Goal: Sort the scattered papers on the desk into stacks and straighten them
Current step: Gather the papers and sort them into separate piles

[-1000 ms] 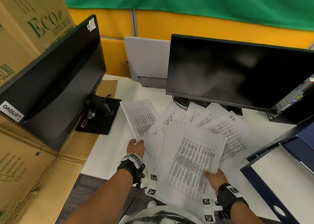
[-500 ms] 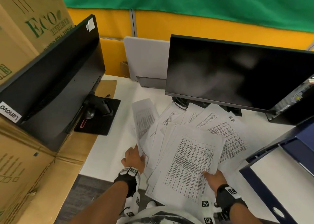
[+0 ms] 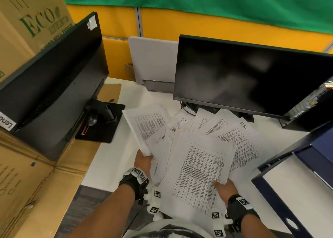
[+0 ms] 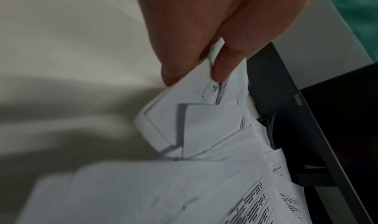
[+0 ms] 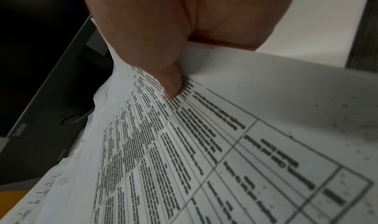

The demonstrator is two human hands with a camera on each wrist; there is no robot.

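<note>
White printed papers (image 3: pixel 212 135) lie fanned across the worktop (image 3: pixel 111 158) between the two hands, spreading away from them toward a dark monitor (image 3: pixel 252 75). At the fan's left edge the left hand (image 3: pixel 143 161) pinches the near corner of one sheet (image 3: pixel 146 126) between thumb and fingers. The right hand (image 3: pixel 224 188) grips the top table-printed sheet (image 3: pixel 200 171) at its near right corner, thumb on the print.
</note>
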